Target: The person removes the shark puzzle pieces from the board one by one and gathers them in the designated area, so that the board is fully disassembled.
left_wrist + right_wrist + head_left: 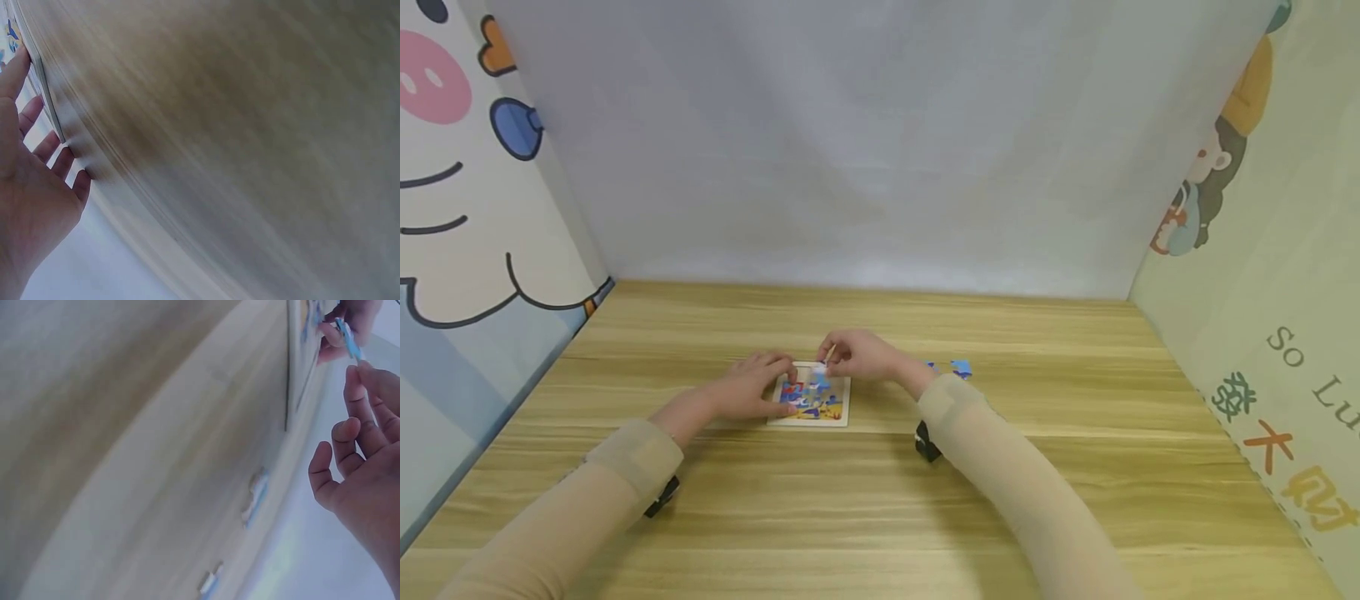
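Note:
A small jigsaw puzzle in a pale-framed tray (811, 423) lies on the wooden table, showing a blue, yellow and red picture. My left hand (748, 390) rests at the tray's left side, fingers spread and slightly bent, thumb over the picture's lower left; in the left wrist view its fingertips (49, 147) touch the tray's edge. Over the tray's upper right corner, my right hand (861, 355) pinches a light-blue puzzle piece (350, 339) between thumb and forefinger. The piece is held tilted above the tray. Its exact shape is too blurred to tell.
Two loose puzzle pieces lie to the right of the tray: one blue piece (961, 367) and another piece (932, 366) partly behind my right wrist. A pale curtain (865, 167) hangs behind the table (865, 533). Printed panels stand at the left and right.

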Demonstrator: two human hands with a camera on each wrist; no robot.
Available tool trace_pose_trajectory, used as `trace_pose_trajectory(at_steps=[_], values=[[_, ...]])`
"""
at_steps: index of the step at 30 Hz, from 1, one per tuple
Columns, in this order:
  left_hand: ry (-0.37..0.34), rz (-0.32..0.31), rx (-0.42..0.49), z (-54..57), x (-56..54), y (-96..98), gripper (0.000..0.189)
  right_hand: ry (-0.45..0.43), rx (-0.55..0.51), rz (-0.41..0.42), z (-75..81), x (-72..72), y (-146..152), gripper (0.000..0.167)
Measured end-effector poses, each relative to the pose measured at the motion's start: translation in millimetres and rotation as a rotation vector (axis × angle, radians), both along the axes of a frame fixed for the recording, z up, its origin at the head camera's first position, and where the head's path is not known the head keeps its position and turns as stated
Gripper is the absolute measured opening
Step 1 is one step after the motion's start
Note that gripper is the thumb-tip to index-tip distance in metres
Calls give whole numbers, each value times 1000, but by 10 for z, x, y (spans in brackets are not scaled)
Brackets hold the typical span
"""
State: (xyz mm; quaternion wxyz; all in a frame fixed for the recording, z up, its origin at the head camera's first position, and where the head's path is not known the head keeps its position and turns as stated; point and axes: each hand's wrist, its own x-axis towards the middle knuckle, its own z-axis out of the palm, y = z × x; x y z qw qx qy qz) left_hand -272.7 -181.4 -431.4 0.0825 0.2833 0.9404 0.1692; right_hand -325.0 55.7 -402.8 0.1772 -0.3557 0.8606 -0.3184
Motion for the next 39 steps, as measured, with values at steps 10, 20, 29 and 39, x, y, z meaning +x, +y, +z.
trace_pose_trajectory(at_steps=[10, 20, 29, 39], values=[[4, 40, -15, -9, -14, 36, 37, -20, -7, 12, 288, 34, 288, 18], [69, 55, -47, 27, 31, 115, 43, -2, 2, 16, 521, 98, 654, 17], [80, 51, -15, -8, 15, 103, 42, -10, 14, -4, 597, 142, 1009, 18], [-30, -20, 30, 15, -10, -26, 43, -23, 29, -12, 464, 172, 1359, 16]])
